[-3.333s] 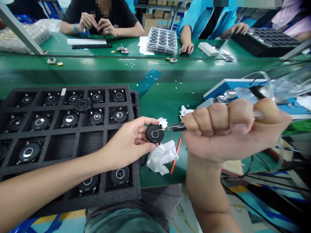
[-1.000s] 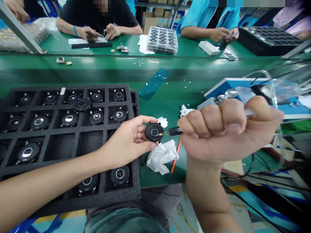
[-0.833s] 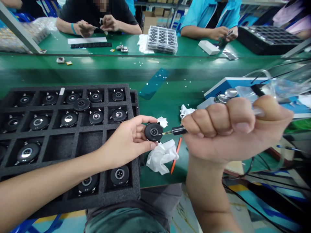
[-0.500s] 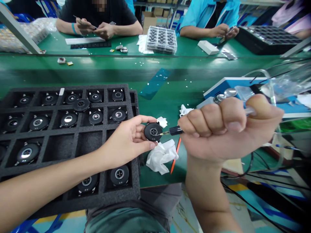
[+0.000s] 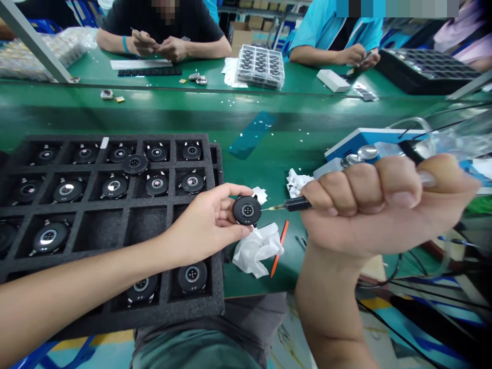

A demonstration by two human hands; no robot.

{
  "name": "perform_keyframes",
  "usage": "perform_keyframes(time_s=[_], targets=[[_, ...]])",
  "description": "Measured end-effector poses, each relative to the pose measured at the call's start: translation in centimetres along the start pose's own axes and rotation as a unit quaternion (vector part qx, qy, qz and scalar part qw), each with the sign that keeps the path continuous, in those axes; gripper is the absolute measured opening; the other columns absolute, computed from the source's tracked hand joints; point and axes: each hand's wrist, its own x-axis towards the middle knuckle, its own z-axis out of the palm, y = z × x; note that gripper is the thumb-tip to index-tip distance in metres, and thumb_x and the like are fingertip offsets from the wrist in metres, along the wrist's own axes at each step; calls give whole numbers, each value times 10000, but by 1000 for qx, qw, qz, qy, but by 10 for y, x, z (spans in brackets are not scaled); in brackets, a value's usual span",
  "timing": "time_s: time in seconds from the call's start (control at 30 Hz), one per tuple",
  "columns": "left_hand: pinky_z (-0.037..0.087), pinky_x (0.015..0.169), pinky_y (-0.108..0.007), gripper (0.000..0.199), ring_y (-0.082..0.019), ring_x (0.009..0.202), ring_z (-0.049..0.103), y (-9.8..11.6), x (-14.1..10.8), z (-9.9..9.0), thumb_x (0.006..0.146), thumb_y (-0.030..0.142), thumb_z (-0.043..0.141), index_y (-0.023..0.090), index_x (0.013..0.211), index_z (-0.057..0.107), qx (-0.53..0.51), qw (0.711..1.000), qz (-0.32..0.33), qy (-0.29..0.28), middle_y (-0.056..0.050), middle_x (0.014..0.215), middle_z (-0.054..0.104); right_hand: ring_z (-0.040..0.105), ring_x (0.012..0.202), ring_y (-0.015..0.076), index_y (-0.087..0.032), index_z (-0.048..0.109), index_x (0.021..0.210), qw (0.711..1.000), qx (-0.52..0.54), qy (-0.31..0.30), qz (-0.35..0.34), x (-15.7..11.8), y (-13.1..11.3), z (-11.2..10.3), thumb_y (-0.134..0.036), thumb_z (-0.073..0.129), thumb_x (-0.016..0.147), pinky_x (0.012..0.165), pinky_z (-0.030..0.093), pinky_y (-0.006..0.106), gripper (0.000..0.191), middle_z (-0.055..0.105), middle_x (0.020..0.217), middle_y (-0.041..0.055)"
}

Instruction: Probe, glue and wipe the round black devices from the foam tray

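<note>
Between the thumb and fingers of my left hand (image 5: 209, 220) is a round black watch body (image 5: 247, 209), its sensor side facing up. My right hand (image 5: 376, 205) is wrapped round a black dispensing syringe (image 5: 298, 204) with a thin needle. The needle's tip points left, close to the right edge of the watch body. Left of my hands lies a black foam tray (image 5: 140, 202) with similar watch bodies in its compartments; one rests on a divider. My left forearm hides part of the tray.
White crumpled tissue (image 5: 257, 251) and an orange stick (image 5: 280, 249) lie below the watch body. A blue machine (image 5: 357, 138) with a tube stands right. Across the green table (image 5: 184, 110), two people work near a clear plastic case (image 5: 261, 66).
My right hand has drawn to the right with the syringe, and the needle tip has moved from over the watch body to beside its edge. The view has shifted slightly.
</note>
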Motion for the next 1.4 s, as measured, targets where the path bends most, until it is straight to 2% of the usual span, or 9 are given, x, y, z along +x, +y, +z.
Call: perform_keyframes(time_s=[0.5,0.6,0.73,0.83,0.93,1.03,1.17,1.3,1.4], targets=[[578,852,-332,529,-167,863,727,-2,0,0,707,62,799,173,1185,599,-2,1000,7,-4,-24,926,741,157,346,87,-240,414,505,997,-67,-42,22,2,10,5,-591,630,850,374,201,292,537,187,381,-83],[580,850,-335,520,-173,866,734,-2,1,0,710,74,800,178,1179,602,-1,1000,10,-5,-23,923,745,143,356,92,-241,417,503,998,-64,-7,17,2,6,9,-507,595,901,389,209,302,511,169,389,-83],[586,858,-353,531,-193,883,746,-1,1,-2,712,110,814,175,1192,599,15,1000,10,-12,-46,975,756,127,381,66,-230,406,496,985,-105,95,-93,6,-23,16,-431,755,798,393,211,282,503,177,425,-104],[585,876,-374,578,-209,901,749,1,1,-4,716,177,844,171,1234,587,33,999,10,-3,-71,1031,759,313,452,78,-236,509,576,951,-188,179,-167,14,-44,1,-387,813,729,494,353,260,372,321,499,-92],[577,916,-380,630,-210,915,751,5,1,-5,709,224,871,159,1260,572,41,999,11,0,-76,1045,754,405,515,109,-254,505,645,884,-293,280,-233,22,-39,-38,-445,647,834,604,441,288,304,384,577,-71],[576,927,-377,669,-213,925,755,8,0,-4,689,244,892,162,1264,561,42,999,16,4,-70,1042,752,429,529,124,-259,464,678,820,-446,324,-152,25,-15,-83,-625,545,863,627,456,303,418,393,590,-64],[587,885,-367,710,-219,905,763,10,-2,-2,661,244,914,177,1249,524,30,999,33,19,-51,978,760,552,692,164,-243,527,760,758,-586,281,-49,4,7,-105,-679,431,904,737,485,325,469,549,693,-8],[593,890,-348,696,-214,906,768,12,-1,0,642,230,932,179,1206,528,27,998,38,31,-44,952,771,661,949,235,-231,675,861,755,-623,205,-9,-42,7,-82,-612,615,853,953,499,405,385,737,934,58],[591,920,-318,690,-183,908,763,14,0,1,635,218,944,184,1197,545,26,998,41,37,-37,997,775,622,1225,309,-248,739,1006,730,-674,112,6,-81,-2,-59,-516,791,755,1110,443,479,371,741,1224,99]])
